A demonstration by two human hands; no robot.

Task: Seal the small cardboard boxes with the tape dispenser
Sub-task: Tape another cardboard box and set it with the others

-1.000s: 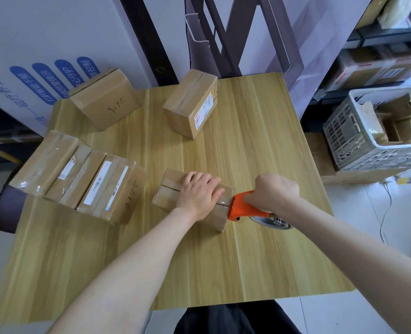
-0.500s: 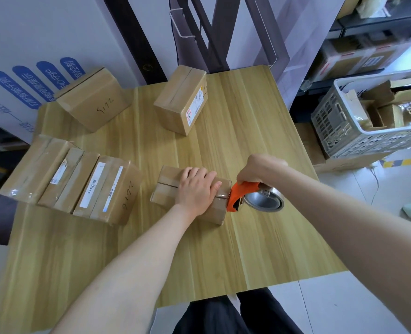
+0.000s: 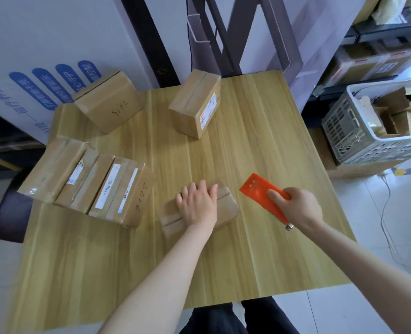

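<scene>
A small cardboard box (image 3: 226, 208) lies near the middle of the wooden table (image 3: 260, 145). My left hand (image 3: 198, 203) rests flat on top of it, fingers spread, pressing it down. My right hand (image 3: 298, 208) grips the orange tape dispenser (image 3: 260, 192) by its handle and holds it raised just right of the box, apart from it, orange face turned up. The tape roll is hidden behind my hand.
Two taller boxes stand at the back, one (image 3: 109, 102) at the left and one (image 3: 196, 106) in the centre. A row of taped boxes (image 3: 88, 179) lies at the left edge. A grey plastic crate (image 3: 358, 133) of cardboard scraps stands on the floor to the right.
The dispenser has come off the box's right end and lifted up and to the right, its face turned upward. The box has rotated a little under my left hand.
</scene>
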